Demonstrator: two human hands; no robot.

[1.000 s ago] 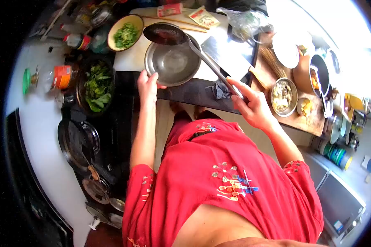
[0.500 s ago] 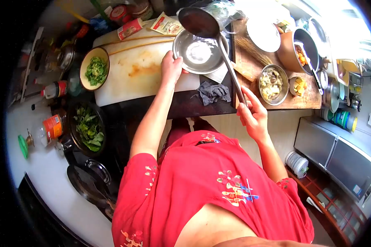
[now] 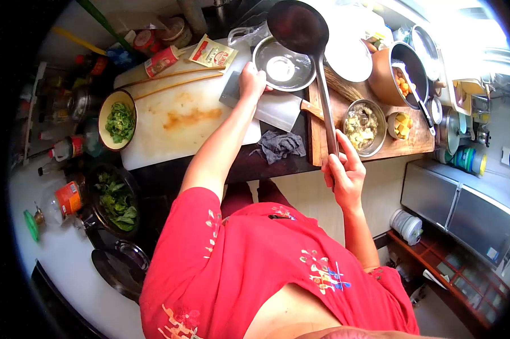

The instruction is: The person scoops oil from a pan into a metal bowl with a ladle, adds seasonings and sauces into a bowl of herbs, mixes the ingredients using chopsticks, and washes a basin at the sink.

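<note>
My left hand grips the rim of a shiny steel bowl above the back of the counter. In my right hand is the long handle of a ladle, whose dark, wide scoop hangs over the bowl's far edge. Whether the scoop holds liquid I cannot tell. Below the bowl lies a cleaver with a wooden handle, across the right side of a white cutting board. A crumpled grey cloth rests at the counter's front edge.
A bowl of chopped greens stands left of long chopsticks. Leafy greens fill a dark pan on the stove side. On the wooden board at right are a metal bowl of chopped food, yellow cubes and a brown pot.
The steel bowl and ladle have shifted slightly to the right and away from me, with both hands still holding them. More of the cleaver blade now shows.
</note>
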